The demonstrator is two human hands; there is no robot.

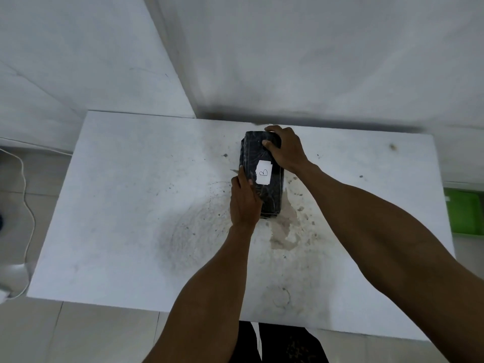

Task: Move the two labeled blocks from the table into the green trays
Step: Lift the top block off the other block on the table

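A black wrapped block (255, 158) with a white label marked "B" (264, 173) lies on the white table (125, 205), near the middle towards the back. My left hand (245, 203) grips its near left side. My right hand (286, 149) grips its far right end, fingers curled over the top edge. Whether the block rests on the table or is slightly raised is unclear. A green tray (462, 214) shows partly past the table's right edge, lower than the tabletop. No second block is in view.
The table carries stains and grit around the block, with a brownish patch (284, 231) just in front of it. White walls stand close behind the table. A white cable (26, 195) runs over the floor at the left.
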